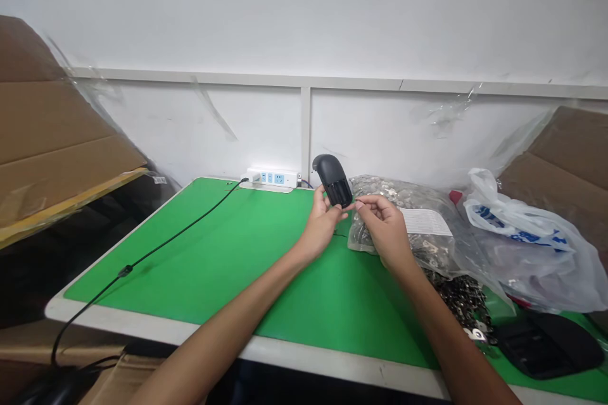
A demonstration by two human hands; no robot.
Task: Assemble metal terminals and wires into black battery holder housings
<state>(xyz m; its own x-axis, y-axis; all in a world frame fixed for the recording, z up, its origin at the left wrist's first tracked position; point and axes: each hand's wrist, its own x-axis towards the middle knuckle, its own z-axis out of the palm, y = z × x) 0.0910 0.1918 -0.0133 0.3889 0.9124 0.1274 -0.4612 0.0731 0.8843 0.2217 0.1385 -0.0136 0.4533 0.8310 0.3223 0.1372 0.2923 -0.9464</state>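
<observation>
Over the green tabletop (199,259), my left hand (321,224) grips the lower end of a black plastic housing (332,177). The housing is rounded at its top and has slotted recesses near the bottom, facing me. My right hand (384,224) is beside it with thumb and forefinger pinched close to the housing's lower right corner. What sits in that pinch is too small to make out. Just behind my right hand lies a clear plastic bag (427,193) full of small metal parts, with a white label on it.
A white power strip (278,178) with a black cable (190,226) sits against the wall. At right are a white plastic bag (536,247), loose metal pieces (468,304) and another black housing (546,345). Cardboard (57,133) stands at left.
</observation>
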